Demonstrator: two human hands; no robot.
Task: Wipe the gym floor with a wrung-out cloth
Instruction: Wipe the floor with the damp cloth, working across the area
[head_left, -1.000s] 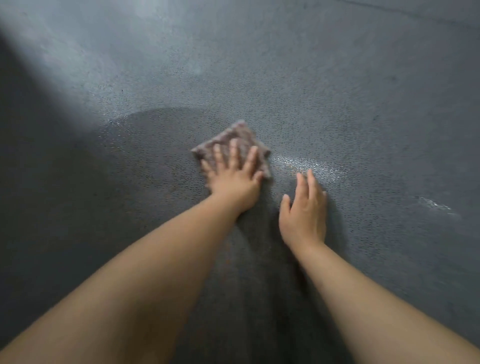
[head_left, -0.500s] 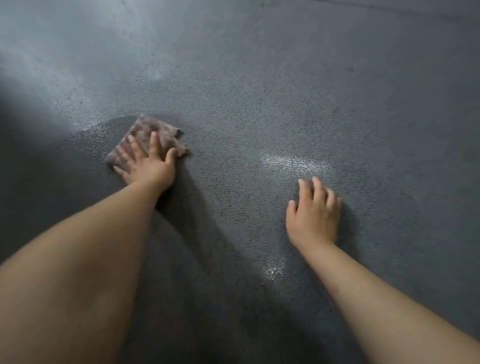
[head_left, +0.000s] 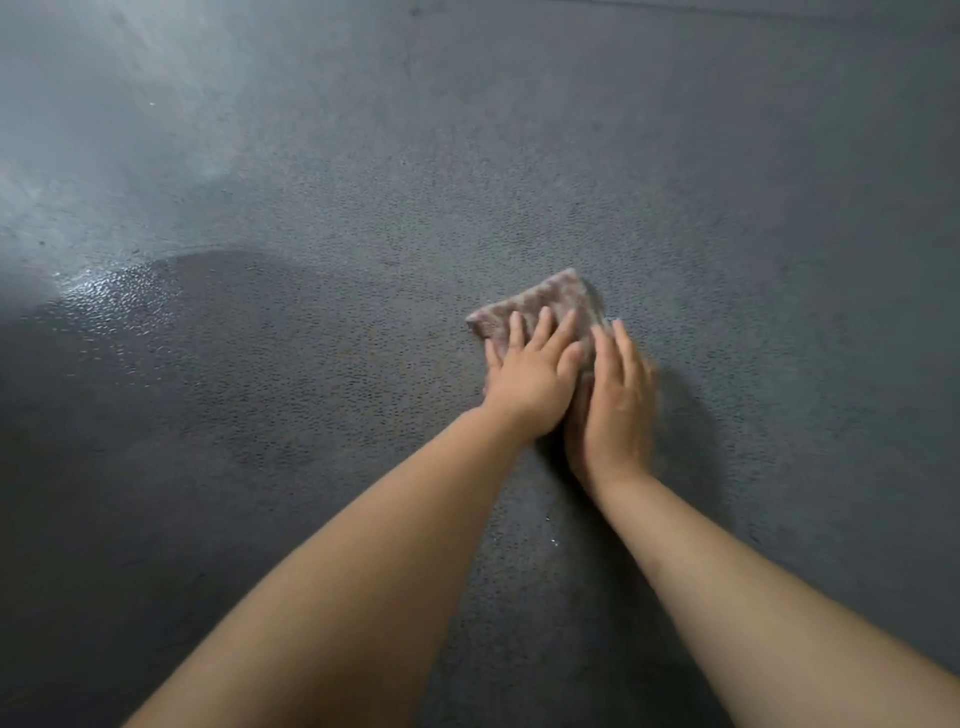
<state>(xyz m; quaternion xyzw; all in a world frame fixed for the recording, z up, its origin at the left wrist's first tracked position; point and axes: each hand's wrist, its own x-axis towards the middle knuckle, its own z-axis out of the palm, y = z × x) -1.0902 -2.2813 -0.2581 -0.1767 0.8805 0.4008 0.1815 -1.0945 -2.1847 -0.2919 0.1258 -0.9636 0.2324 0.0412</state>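
Folded pinkish-grey textured cloth (head_left: 550, 306) lies flat on the dark grey speckled gym floor (head_left: 727, 208), a little right of the middle of the view, with one corner pointing away from me. My left hand (head_left: 530, 379) presses down on the near half of it, fingers straight and slightly spread, the fingertips reaching up onto the fabric. My right hand (head_left: 615, 405) lies just beside the left one, fingers straight and held together, its fingertips touching the cloth's right edge while the palm rests on the floor; this hand is slightly blurred, so I cannot tell how much of the cloth sits under it. The two hands touch along their inner sides. Neither hand curls round the cloth; both lie flat. My bare forearms run in from the lower edge of the view and converge at the cloth. To the left, well apart from the cloth, a darker wet patch (head_left: 208, 332) covers the floor, its far edge curved, with a glistening shine (head_left: 104, 286) at its upper left where light catches the moisture. A few small bright droplets (head_left: 553, 540) show on the floor between my forearms. Pale light falls across the upper left of the floor.
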